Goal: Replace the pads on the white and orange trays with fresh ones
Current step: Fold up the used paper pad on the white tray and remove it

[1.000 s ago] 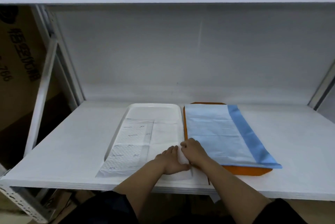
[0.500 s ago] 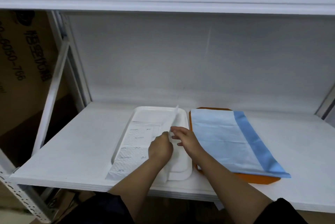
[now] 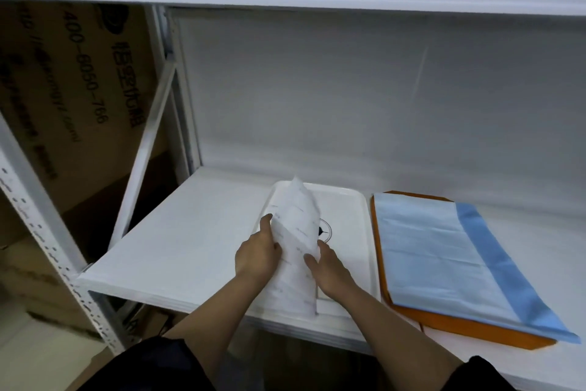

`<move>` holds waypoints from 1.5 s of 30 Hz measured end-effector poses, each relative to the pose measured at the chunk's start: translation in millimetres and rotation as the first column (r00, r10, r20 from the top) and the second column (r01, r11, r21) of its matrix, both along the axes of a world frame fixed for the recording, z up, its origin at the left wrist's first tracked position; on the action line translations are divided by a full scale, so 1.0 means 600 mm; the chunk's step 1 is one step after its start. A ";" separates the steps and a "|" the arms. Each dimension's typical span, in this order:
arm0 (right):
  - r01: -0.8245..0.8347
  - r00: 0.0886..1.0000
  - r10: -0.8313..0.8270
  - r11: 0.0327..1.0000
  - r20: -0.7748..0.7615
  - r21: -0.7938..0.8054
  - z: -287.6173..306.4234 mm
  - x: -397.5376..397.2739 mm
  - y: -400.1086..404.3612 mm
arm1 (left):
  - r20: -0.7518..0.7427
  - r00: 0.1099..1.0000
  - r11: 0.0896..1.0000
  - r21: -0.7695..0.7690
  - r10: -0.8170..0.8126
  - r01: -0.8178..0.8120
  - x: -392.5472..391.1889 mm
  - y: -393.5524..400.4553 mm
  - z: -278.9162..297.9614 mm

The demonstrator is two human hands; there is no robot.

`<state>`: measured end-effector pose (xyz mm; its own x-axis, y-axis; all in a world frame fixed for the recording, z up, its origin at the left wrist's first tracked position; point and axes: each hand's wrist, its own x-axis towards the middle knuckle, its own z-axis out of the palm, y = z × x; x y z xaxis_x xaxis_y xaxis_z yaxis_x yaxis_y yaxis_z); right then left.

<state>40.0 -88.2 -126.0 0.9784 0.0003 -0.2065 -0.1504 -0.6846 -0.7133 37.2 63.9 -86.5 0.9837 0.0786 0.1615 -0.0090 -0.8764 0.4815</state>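
Left hand: fingers curled round the left edge of the white pad, thumb side against its face; right hand: fingers bent on the pad's lower right edge, though whether they pinch it or only press it flat-on cannot be told. Pad stands gathered and half-folded between the two hands, peak pointing toward 12 o'clock, lower tail draped over the near rim of the white tray; most of the tray floor at 1 to 3 o'clock of the hands is bare, a dark round mark showing just right of the pad.

Step in hand, by my reading: taking the used pad off the white tray. To do it well: draw both edges together so the upper face folds inward and anything on it stays enclosed; lift the tail free of the near rim before carrying away, else it may drag the tray off the shelf edge; keep the bundle low under the upper shelf.

At 3 o'clock, just beside the white tray: orange tray, covered by a blue pad with a darker band on its right side, overhanging the near right corner; it lies flat and untouched. Cardboard box behind the rack upright at 10 o'clock.
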 end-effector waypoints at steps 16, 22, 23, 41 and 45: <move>-0.133 0.970 0.213 0.868 0.117 -0.478 -0.059 0.003 0.048 | -0.137 0.986 0.936 0.322 -0.099 0.139 0.026 0.062 -0.084; -0.217 0.944 0.313 0.830 0.106 -0.514 -0.071 0.032 0.047 | -0.351 0.864 0.813 0.336 -0.361 0.476 0.059 0.044 -0.121; -0.211 0.945 0.306 0.840 0.114 -0.499 -0.074 0.038 0.048 | -0.370 0.852 0.804 0.332 -0.370 0.493 0.067 0.043 -0.127; -0.149 0.954 0.262 0.836 0.146 -0.528 -0.108 0.126 0.035 | -0.379 0.882 0.834 0.359 -0.280 0.419 0.115 0.039 -0.164; -0.221 0.948 0.310 0.809 0.075 -0.545 -0.099 0.102 0.023 | -0.413 0.882 0.836 0.382 -0.227 0.394 0.114 0.034 -0.161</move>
